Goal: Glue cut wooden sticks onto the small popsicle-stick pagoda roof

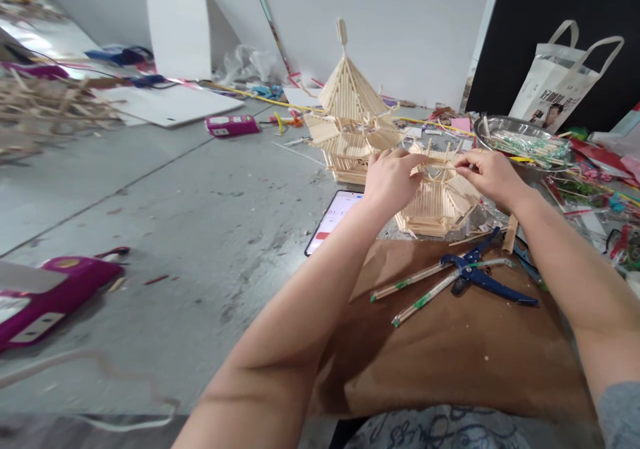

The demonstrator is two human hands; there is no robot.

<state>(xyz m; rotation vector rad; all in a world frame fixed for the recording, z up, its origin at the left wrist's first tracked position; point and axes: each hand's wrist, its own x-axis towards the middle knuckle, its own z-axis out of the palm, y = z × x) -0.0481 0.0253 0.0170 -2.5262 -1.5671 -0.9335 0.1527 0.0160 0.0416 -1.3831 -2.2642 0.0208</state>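
Note:
An unfinished-looking model of thin wooden sticks (425, 206) stands on the floor, with a flared, many-sided lower part and short sticks rising from its top. My left hand (393, 179) reaches over its left side, thumb and fingers closed on a thin wooden stick (441, 164) lying across the top. From the right, my right hand (493, 174) pinches near the other end of that stick; the fingertips partly hide it. Behind on the left is a taller stick pagoda (350, 96) with a pointed roof and a knob on top.
Blue cutters (473, 272) and wrapped chopsticks (420, 306) lie on a brown sheet (450, 362) before me. A lit phone (330, 222) lies by my left forearm. A metal bowl (483, 129) of wrapped sticks and a white bag (550, 89) stand right; purple power strips (65, 289) lie left.

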